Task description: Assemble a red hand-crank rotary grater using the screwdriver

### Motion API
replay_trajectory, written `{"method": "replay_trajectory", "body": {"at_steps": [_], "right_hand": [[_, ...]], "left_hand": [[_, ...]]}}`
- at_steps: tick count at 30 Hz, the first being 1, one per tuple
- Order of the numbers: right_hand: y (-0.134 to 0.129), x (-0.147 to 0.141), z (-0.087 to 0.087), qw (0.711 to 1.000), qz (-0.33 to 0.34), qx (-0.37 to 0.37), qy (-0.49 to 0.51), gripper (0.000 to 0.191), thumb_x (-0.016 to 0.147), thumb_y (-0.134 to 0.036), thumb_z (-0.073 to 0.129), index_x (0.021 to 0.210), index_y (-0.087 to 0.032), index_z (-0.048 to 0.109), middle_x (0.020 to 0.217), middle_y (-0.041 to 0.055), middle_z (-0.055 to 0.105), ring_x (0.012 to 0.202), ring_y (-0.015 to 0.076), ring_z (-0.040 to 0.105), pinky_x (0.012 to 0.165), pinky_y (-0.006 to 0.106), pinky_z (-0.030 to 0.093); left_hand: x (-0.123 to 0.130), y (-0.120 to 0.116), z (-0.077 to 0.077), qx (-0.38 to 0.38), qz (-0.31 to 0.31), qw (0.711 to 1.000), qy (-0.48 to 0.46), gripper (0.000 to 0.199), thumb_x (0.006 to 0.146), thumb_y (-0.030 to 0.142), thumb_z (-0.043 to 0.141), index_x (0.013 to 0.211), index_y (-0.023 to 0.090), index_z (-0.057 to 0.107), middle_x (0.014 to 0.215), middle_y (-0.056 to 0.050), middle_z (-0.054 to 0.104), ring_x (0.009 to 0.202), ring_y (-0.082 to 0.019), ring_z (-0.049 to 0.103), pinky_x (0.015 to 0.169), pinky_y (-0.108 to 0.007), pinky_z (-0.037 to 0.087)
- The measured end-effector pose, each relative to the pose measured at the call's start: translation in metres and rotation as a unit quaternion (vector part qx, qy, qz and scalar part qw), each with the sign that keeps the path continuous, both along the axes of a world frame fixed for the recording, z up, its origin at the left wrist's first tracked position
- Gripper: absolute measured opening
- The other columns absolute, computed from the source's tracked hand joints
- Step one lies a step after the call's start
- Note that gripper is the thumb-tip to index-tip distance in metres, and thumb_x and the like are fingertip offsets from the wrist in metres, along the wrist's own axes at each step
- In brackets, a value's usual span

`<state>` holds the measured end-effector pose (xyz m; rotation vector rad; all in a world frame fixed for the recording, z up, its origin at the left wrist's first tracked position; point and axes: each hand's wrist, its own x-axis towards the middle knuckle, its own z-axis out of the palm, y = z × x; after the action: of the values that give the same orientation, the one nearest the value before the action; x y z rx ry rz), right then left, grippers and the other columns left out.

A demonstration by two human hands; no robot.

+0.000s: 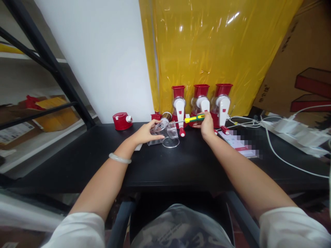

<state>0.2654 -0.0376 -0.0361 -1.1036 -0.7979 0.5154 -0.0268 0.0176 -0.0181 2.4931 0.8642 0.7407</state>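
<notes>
My left hand (147,132) is closed around a clear plastic grater housing (170,137) on the black table. Its round flared end faces me. In my right hand (207,126) is a screwdriver (193,119) with a yellow and green handle, held level. The metal shaft points left and its tip meets or overlaps the clear housing; exact contact is too small to tell. Just behind the housing lies a metal grater drum (167,115), beside a red part (156,116). A red round base (122,121) with a white knob stands farther left.
Three red and white rotary graters (179,103) with crank handles stand along the back of the black table (165,172). At right lie a phone (240,144) and a white power strip (297,136) with loose cables. Yellow wrapping (219,44) rises behind; a black-framed shelf (51,69) is left.
</notes>
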Motion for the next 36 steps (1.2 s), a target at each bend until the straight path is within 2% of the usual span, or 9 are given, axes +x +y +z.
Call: {"method": "replay_trajectory", "body": {"at_steps": [6,11,16,22,25,28,32,36], "right_hand": [[0.0003,0.0007,-0.0002,1.000,-0.011,0.007,-0.025,0.019,0.085,-0.027,0.035,0.086,-0.022,0.053,0.069,-0.0023,0.055,0.045,0.0125,0.054,0.044,0.028,0.046],[-0.0018,-0.0001,0.0020,0.998,-0.038,0.001,-0.046,0.015,0.084,-0.026,0.040,0.084,-0.021,0.054,0.073,-0.0015,0.056,0.044,0.0105,0.051,0.043,0.026,0.043],[-0.0013,-0.0002,0.0012,0.998,-0.041,0.003,-0.051,0.014,0.086,-0.035,0.048,0.084,-0.022,0.052,0.071,-0.0024,0.057,0.044,0.0107,0.051,0.043,0.027,0.042],[0.0000,0.0004,-0.0019,0.997,-0.036,0.005,-0.065,0.031,0.087,-0.055,0.050,0.083,-0.025,0.049,0.047,-0.0084,0.043,0.036,0.0121,0.043,0.040,0.027,0.040],[0.0001,0.0010,-0.0027,0.997,-0.038,0.009,-0.062,0.035,0.089,-0.058,0.044,0.081,-0.024,0.050,0.047,-0.0079,0.043,0.036,0.0118,0.043,0.041,0.028,0.042],[0.0008,0.0019,-0.0028,0.998,-0.033,0.008,-0.046,0.033,0.091,-0.053,0.038,0.082,-0.023,0.051,0.054,-0.0048,0.049,0.040,0.0121,0.047,0.041,0.027,0.043],[0.0024,0.0022,-0.0025,1.000,-0.006,-0.003,-0.014,0.021,0.087,-0.039,0.037,0.085,-0.023,0.050,0.062,-0.0028,0.054,0.045,0.0134,0.053,0.043,0.028,0.046],[0.0031,0.0022,-0.0031,1.000,-0.003,0.014,-0.008,0.016,0.083,-0.030,0.036,0.086,-0.022,0.050,0.066,-0.0023,0.056,0.046,0.0135,0.054,0.045,0.029,0.047]], "left_hand": [[0.0000,-0.0012,0.0008,-0.006,-0.004,1.000,-0.001,0.077,0.071,0.049,0.079,0.136,0.024,0.048,0.119,-0.011,0.067,0.107,-0.030,0.066,0.096,-0.047,0.048],[-0.0001,-0.0008,0.0008,-0.005,-0.001,1.000,0.001,0.076,0.071,0.049,0.079,0.136,0.024,0.049,0.122,-0.012,0.066,0.110,-0.031,0.064,0.096,-0.047,0.048],[0.0000,-0.0004,0.0004,-0.004,-0.002,1.000,0.001,0.076,0.071,0.049,0.079,0.136,0.024,0.048,0.119,-0.011,0.067,0.107,-0.030,0.065,0.095,-0.047,0.049],[-0.0001,-0.0002,0.0001,-0.006,-0.007,1.000,0.000,0.076,0.072,0.049,0.079,0.136,0.024,0.048,0.118,-0.011,0.067,0.106,-0.029,0.066,0.093,-0.046,0.049],[0.0001,-0.0008,0.0005,-0.006,-0.003,1.000,0.001,0.076,0.071,0.049,0.079,0.135,0.024,0.048,0.117,-0.011,0.067,0.106,-0.029,0.066,0.094,-0.046,0.049],[0.0003,-0.0014,0.0008,-0.006,-0.007,1.000,-0.002,0.076,0.071,0.049,0.079,0.135,0.024,0.048,0.118,-0.011,0.067,0.107,-0.029,0.065,0.094,-0.046,0.049],[0.0004,-0.0009,0.0006,0.003,-0.004,1.000,0.000,0.075,0.071,0.050,0.079,0.134,0.023,0.049,0.117,-0.011,0.067,0.105,-0.030,0.066,0.093,-0.047,0.050],[0.0002,0.0004,-0.0003,0.002,-0.006,1.000,0.000,0.076,0.071,0.050,0.079,0.135,0.023,0.049,0.115,-0.011,0.068,0.103,-0.029,0.066,0.092,-0.046,0.050]]}}
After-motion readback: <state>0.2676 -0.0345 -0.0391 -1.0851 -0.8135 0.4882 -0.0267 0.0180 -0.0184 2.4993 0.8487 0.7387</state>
